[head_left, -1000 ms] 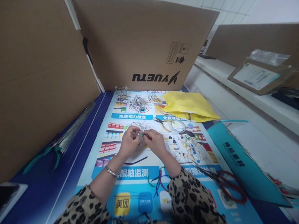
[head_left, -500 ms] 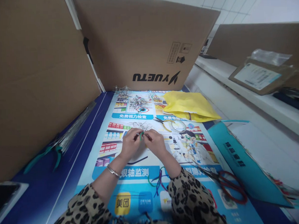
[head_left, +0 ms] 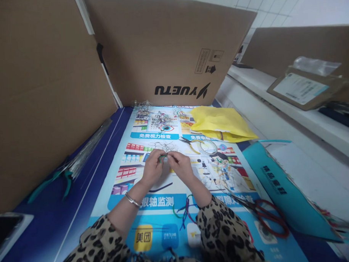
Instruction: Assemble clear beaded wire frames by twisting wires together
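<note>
My left hand [head_left: 153, 168] and my right hand [head_left: 180, 166] meet over the printed sheet, fingertips almost touching. Between them is a narrow green strip [head_left: 163, 157], pinched in my left fingers. My right thumb and forefinger are closed at its end; whatever they grip is too small to make out. Just beyond the fingertips spreads a tangle of thin wire [head_left: 163, 146]; whether it joins the strip I cannot tell. Loose green, blue and purple strips [head_left: 185, 212] lie nearer me, between my forearms.
Red-handled scissors [head_left: 270, 217] and a teal box [head_left: 275, 181] are on the right. Yellow-handled pliers [head_left: 193, 146], a clear roll [head_left: 208, 147] and a yellow pouch [head_left: 222, 121] lie beyond. Teal-handled pliers [head_left: 68, 180] and wires [head_left: 90, 149] are left. Cardboard [head_left: 171, 47] stands behind.
The green strip has turned from hanging upright to lying more sideways between my fingertips. My fingers have shifted slightly around it; my forearms stay in place.
</note>
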Demonstrator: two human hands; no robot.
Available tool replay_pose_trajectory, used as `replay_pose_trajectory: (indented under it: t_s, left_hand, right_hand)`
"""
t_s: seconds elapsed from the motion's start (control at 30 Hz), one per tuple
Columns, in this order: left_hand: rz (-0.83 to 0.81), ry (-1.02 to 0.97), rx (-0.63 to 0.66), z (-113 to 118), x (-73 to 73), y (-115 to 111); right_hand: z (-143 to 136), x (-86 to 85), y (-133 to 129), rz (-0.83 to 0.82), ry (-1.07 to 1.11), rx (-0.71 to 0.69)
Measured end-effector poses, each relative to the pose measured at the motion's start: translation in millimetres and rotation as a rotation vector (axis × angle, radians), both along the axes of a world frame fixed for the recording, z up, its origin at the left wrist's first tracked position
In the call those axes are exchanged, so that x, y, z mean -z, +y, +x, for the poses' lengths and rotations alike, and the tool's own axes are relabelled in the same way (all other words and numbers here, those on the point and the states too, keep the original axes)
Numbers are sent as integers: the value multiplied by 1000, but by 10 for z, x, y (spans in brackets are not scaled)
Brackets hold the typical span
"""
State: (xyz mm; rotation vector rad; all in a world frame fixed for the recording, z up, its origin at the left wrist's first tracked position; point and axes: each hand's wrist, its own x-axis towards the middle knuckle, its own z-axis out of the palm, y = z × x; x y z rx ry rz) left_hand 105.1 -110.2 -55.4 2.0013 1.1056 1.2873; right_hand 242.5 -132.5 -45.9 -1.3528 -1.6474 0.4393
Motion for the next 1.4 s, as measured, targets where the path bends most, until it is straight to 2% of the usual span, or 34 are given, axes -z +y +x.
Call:
replay_pose_trajectory:
  t_s: [0.47,0.67,0.8,1.03,1.4]
  left_hand:
    - [26,-30,26,5,-9,-4]
    - [-16,-42,22,9,14,0]
    - [-34,-45,15,5,20,0]
    - [-5,-13,26,0,-1,-8]
    - [-45,-28,2,-5,36,1]
  right_hand:
    - [47,46,56,15,51,-39]
    - [54,61,66,59,-58,-12]
    - [67,52,69,74,-58,-41]
    - [70,-1,69,63,-80,-3]
    - [92,-19,74,89,-131,-74]
